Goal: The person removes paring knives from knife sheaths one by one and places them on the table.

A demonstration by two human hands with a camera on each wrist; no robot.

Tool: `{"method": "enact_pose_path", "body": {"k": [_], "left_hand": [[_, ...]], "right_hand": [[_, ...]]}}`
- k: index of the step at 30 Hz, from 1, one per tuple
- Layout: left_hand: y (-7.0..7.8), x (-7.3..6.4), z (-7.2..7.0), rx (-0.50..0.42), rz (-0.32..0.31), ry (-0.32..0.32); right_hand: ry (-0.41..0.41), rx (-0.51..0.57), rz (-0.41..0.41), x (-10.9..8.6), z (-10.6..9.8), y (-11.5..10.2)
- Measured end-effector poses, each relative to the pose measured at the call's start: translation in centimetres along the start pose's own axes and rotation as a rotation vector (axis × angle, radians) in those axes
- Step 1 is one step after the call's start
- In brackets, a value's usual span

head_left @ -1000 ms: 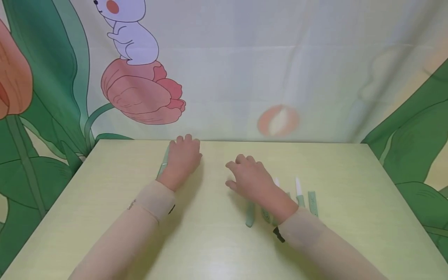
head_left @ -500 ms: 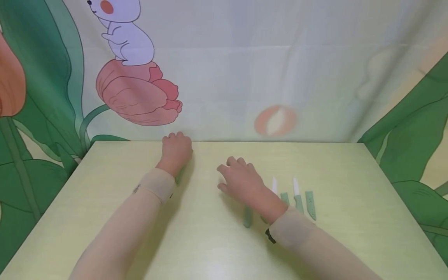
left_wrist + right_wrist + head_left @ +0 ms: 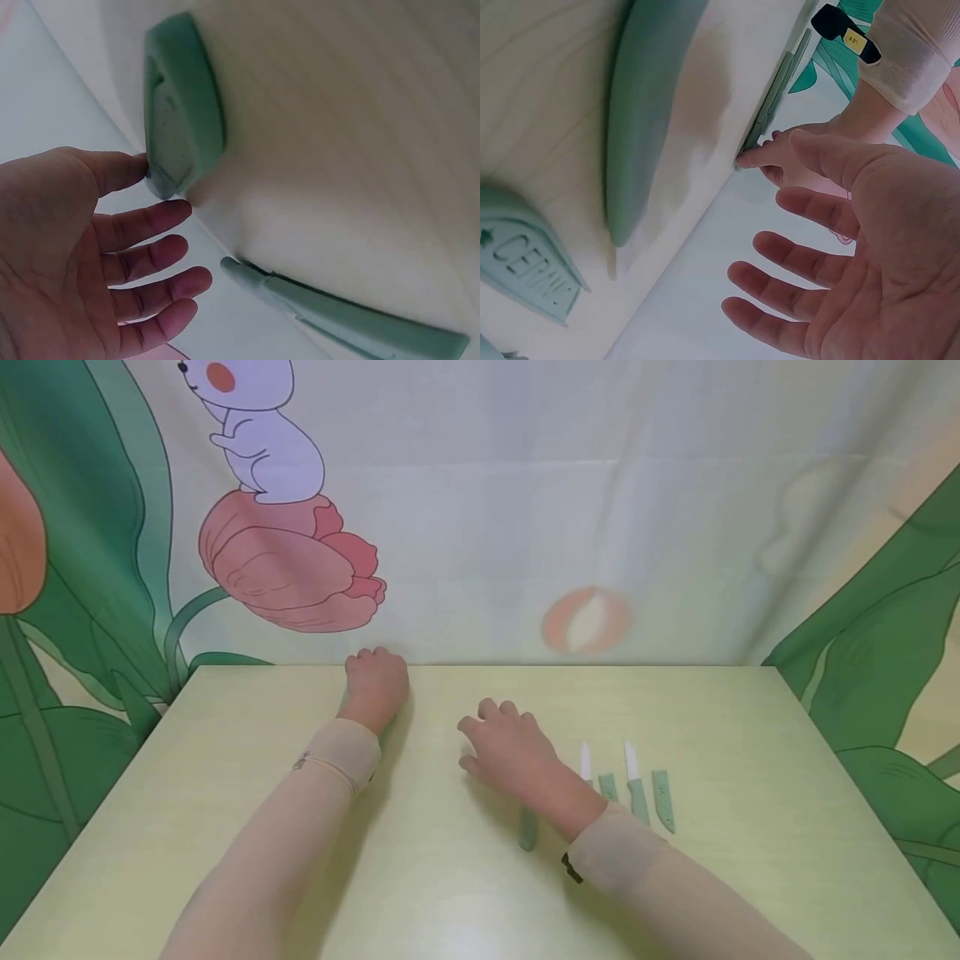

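In the head view my left hand (image 3: 377, 685) is at the table's back edge. The left wrist view shows its thumb and index finger pinching the far end of a green knife sheath (image 3: 172, 127), which has a raised rim. Beside it lies a second long green piece (image 3: 360, 313) with a joint, apparently a sheathed knife. My right hand (image 3: 512, 752), fingers spread and slightly bent, hovers holding nothing. Below it lies a green knife handle (image 3: 641, 135), its blade mostly hidden, with a lettered green sheath (image 3: 536, 259) close by.
Right of my right hand lie two white-bladed knives, one with a green handle (image 3: 639, 797) plainly in sight, and two green sheaths, the outer sheath (image 3: 663, 800) rightmost. A printed curtain (image 3: 465, 510) hangs behind the pale yellow table (image 3: 420, 877).
My left hand shifts slightly left, and its fingers gather over the green pieces at the back edge. The right hand keeps its pose above the knives. The view also drifts a little.
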State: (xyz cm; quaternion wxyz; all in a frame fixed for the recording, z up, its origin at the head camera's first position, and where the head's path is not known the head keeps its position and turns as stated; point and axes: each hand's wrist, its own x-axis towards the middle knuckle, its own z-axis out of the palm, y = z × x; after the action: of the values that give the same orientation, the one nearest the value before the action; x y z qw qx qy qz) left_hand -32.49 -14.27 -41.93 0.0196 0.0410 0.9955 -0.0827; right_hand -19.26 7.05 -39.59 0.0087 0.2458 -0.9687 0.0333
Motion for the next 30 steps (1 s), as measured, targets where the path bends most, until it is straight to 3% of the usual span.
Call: {"method": "enact_pose_path", "body": {"k": [7,12,19,30], "left_hand": [[0.1,0.4,0.6,-0.021,-0.036,-0.004],[0.5,0.3,0.4,-0.057,-0.078,-0.043],[1.6,-0.2,0.1,-0.134,-0.163,-0.063],[3.2,-0.8,0.0,-0.209,-0.231,-0.115]], "right_hand": [[-0.023,-0.003,0.009,0.5,0.2,-0.2],[-0.039,0.004,0.02,0.8,0.5,-0.4],[-0.065,0.025,0.042,1.4,0.5,-0.7],[-0.089,0.056,0.1,2.7,1.5,-1.4]]}}
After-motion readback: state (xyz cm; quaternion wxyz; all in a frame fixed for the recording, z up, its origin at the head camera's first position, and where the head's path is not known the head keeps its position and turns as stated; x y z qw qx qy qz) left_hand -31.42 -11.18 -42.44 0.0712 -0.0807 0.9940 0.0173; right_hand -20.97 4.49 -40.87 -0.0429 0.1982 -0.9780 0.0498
